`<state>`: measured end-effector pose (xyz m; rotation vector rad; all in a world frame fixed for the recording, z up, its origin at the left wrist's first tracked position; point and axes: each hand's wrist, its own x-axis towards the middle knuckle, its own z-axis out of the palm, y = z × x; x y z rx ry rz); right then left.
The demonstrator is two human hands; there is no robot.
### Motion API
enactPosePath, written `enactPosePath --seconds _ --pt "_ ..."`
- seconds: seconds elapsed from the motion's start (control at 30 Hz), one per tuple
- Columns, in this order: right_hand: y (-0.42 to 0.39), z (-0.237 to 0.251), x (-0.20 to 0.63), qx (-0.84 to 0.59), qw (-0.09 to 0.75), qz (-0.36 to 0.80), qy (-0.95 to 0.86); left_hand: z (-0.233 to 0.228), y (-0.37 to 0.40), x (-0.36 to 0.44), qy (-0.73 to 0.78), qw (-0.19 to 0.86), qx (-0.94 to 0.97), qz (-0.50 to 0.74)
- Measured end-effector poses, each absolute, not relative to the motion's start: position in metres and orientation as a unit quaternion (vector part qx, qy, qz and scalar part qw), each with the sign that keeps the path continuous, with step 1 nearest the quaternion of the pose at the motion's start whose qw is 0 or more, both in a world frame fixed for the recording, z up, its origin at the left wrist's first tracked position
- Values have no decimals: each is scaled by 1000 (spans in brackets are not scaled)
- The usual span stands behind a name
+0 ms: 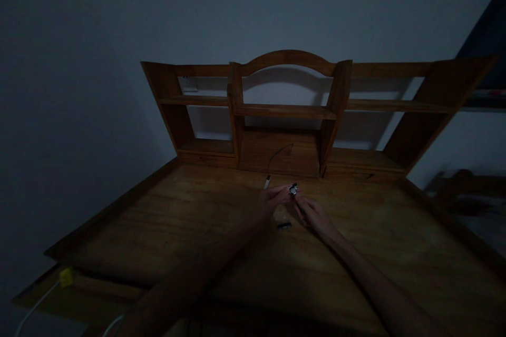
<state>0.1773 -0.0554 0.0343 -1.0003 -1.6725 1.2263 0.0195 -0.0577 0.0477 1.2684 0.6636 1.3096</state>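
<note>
We have both hands out over the middle of a wooden desk [197, 231], and they meet on one small shiny metal piece [293, 188] held a little above the desktop. Our left hand [272, 199] reaches in from the left with its fingers drawn together, the fingertips pinching the left side of the piece. Our right hand [314, 216] comes in from the right, fingers curled and closed toward the same piece, its fingertips touching it from below and to the right. The light is too dim to tell what the piece is. Just below the hands, a small dark object [283, 226] lies on the desk, apart from both hands. Just beyond the left hand lies a thin cable with a pale plug end [267, 182], running back toward the shelf unit [284, 110] against the wall.
</note>
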Motion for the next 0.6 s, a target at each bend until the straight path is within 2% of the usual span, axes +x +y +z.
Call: enactPosePath --seconds 0.3,0.6 --pt "-63 44 176 -400 440 470 -652 45 -60 22 253 575 530 569" --pt "-63 44 177 -416 438 434 -669 48 -63 20 267 570 546 553"
